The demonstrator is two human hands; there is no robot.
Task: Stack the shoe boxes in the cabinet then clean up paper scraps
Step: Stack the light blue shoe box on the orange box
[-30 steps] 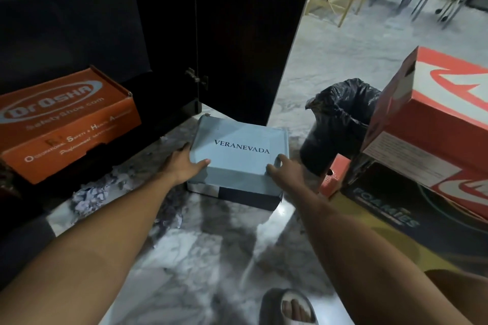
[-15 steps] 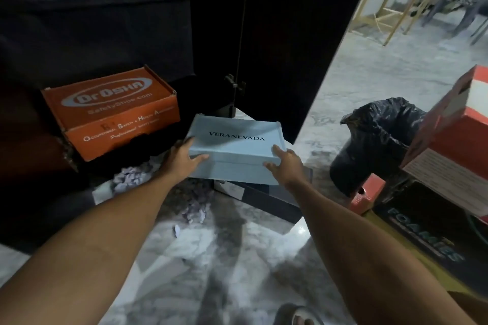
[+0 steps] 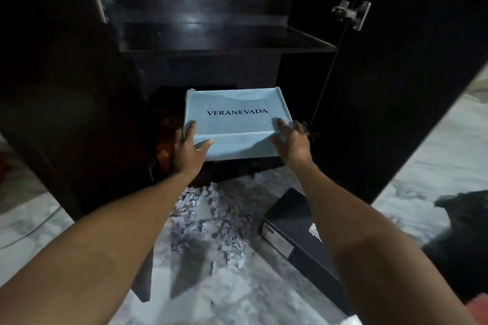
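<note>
Left hand (image 3: 188, 149) is seen at the near left corner of the pale blue cardboard shoe box (image 3: 237, 124): fingers laid flat on the lid, thumb stretched along the front face, so the corner is pinched between them. Left forearm is extended straight from the lower left of the view.

The box is held level at the mouth of the dark wooden cabinet (image 3: 216, 42), in the bottom compartment under the lower shelf, its far edge inside. "VERANEVADA" is printed in dark capitals across the lid. What the box rests on cannot be told; an orange patch is glimpsed in the dark just left of it.

Right hand (image 3: 291, 140) is placed at the near right corner, fingers spread and fairly straight against lid and side; blurred, so whether it is gripping cannot be told. Right forearm is extended from the lower right.

Shredded white paper scraps (image 3: 208, 221) are heaped on the marble floor (image 3: 237, 298) at the cabinet's front edge, between the arms. A black rectangular shoe box (image 3: 293, 227) with a white end label, unreadable, is lying right of the scraps, partly hidden by the right arm.
</note>
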